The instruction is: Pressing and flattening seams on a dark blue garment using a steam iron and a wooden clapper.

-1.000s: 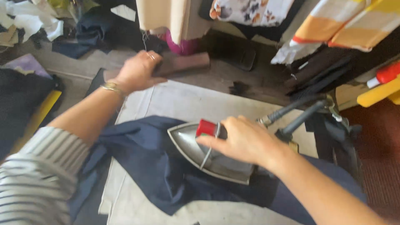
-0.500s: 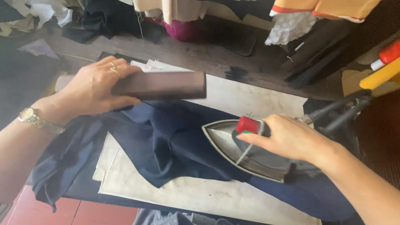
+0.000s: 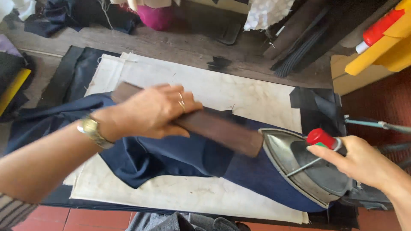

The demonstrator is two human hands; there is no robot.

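Left hand: the left hand (image 3: pixel 150 112) is wrapped around a long brown wooden block (image 3: pixel 205 125), fingers over its top, holding it flat on the cloth with its right end almost touching the nose of the iron.
Right hand: the right hand (image 3: pixel 364 160) grips the red handle (image 3: pixel 322 137) of the iron (image 3: pixel 308 169), fingers closed round it.
Hands: well apart, one at each end of the pressed stretch.
Cloth: dark blue fabric (image 3: pixel 180 156) lies across the middle of a pale pressing pad (image 3: pixel 222 90) on the bench (image 3: pixel 171 42); its left part is bunched and folded, its right part lies flat under the iron.
Iron: sits sole-down on the right end of the fabric, near the right edge of the pad.
Progress: judging by how things lie, pressing is under way; the strip beneath the block and the iron looks flattened, while the rumpled left portion still seems to need pressing.
Surroundings: scraps of dark cloth at the far left, a pink bundle (image 3: pixel 156 15) at the far edge, a yellow and red object (image 3: pixel 381 42) at the far right.
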